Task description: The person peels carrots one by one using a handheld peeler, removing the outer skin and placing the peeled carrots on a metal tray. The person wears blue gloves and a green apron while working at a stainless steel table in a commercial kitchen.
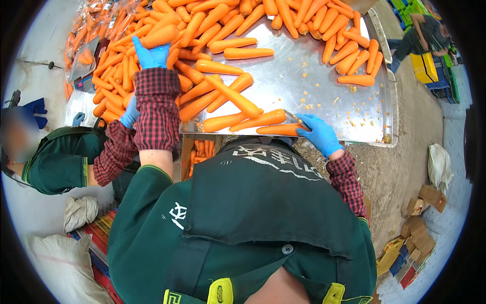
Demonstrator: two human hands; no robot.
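My left hand (153,56), in a blue glove, reaches over the carrot heap and grips a thick carrot (160,36). The glove hides that carrot's lower side. A small knife (297,119) is in my blue-gloved right hand (321,133), its blade pointing up and to the left. Under that hand, the end of a carrot (279,129) lies along the near edge of the metal tray table (288,76). More loose carrots (233,95) lie across each other between my hands.
Carrots (338,22) cover the table's far right side, with trimmings (355,123) nearby. Bagged carrots (102,22) lie at the far left. Beside me on the left is a co-worker (68,155). A cardboard box of carrots (186,157) stands below the table edge. Another person (421,38) bends near crates.
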